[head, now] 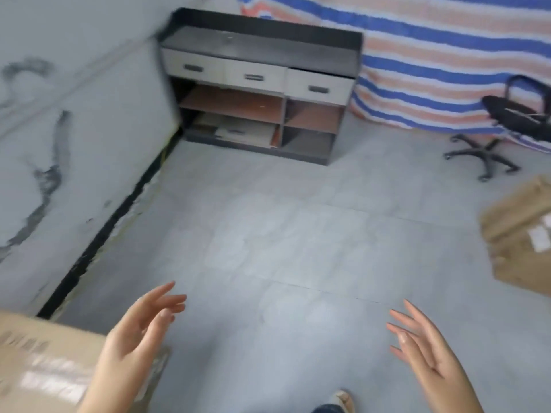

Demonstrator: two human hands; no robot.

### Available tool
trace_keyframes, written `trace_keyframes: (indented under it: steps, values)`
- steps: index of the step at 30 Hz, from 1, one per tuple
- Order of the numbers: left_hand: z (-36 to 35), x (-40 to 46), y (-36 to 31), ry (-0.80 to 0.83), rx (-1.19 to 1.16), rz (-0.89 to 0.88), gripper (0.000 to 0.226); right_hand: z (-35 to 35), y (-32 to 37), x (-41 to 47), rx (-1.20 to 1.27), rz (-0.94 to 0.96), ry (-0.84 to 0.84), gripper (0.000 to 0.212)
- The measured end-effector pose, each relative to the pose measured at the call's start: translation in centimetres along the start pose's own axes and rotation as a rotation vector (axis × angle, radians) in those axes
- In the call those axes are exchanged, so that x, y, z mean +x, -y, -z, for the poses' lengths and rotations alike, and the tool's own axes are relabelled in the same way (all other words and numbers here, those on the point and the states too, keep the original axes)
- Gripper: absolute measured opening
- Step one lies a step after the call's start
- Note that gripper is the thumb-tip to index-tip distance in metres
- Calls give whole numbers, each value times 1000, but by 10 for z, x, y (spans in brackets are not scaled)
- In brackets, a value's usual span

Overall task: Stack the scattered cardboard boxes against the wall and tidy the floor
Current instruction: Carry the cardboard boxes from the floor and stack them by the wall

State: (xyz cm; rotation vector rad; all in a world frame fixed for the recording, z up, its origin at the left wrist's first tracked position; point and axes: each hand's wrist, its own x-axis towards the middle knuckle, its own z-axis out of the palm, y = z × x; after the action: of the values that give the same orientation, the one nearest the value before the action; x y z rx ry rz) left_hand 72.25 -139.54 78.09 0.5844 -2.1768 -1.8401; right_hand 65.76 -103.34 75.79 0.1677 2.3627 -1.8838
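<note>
Both hands are raised over the grey tiled floor (298,234), palms turned toward each other and holding nothing — the left hand (134,338) has its fingers (167,302) loosely spread and relaxed, and the right hand (429,353) likewise shows straight, parted fingers (408,323). One cardboard box (44,368) sits at the lower left, close to the marbled wall (59,144), its printed top partly hidden behind the left wrist; whether the hand touches it cannot be told through the blur. A second cardboard box (521,234), with pale labels on it, lies on the floor at the right edge, well apart from the first. Farther back, a dark cabinet (259,84) with three pale drawers and open shelves stands against the wall, beside a striped blue, white and orange tarp (432,55). A black office chair (507,123) stands in front of the tarp. A shoe toe (343,400) shows at the bottom edge.
</note>
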Motion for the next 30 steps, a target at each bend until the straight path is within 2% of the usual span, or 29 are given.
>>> trace_keyframes:
  steps: [5, 8, 11, 12, 15, 17, 18, 20, 23, 24, 26, 30]
  values:
    - [-139, 20, -19, 90, -19, -59, 23, 115, -26, 20, 16, -50, -176, 68]
    - [-220, 26, -30, 176, -32, -44, 22, 175, -37, 40, 28, -65, -244, 54]
    - [-286, 37, -45, 302, -10, -38, 31, 222, -48, 61, 17, -72, -297, 68]
    - [-305, 42, -52, 334, 1, -49, 32, 233, -50, 68, 5, -73, -319, 66]
    - [-352, 67, -65, 381, 6, -70, 22, 257, -50, 92, 1, -78, -332, 33]
    - [-381, 88, -68, 415, 15, -62, 21, 272, -60, 110, -22, -90, -354, 54]
    - [-396, 99, -71, 445, 21, -70, 20, 277, -63, 119, -23, -102, -381, 54]
    - [-428, 124, -77, 493, 39, -93, 26, 283, -61, 139, 4, -125, -455, 32]
    - [-481, 173, -92, 572, 44, -124, 29, 297, -70, 175, 14, -124, -592, 56]
    - [-499, 191, -101, 616, 54, -140, 23, 300, -70, 188, 27, -132, -639, 50]
    - [-533, 229, -121, 695, 86, -198, 26, 311, -66, 214, 72, -140, -704, 31]
    - [-604, 302, -157, 799, 144, -267, 25, 328, -55, 265, 111, -174, -858, 31]
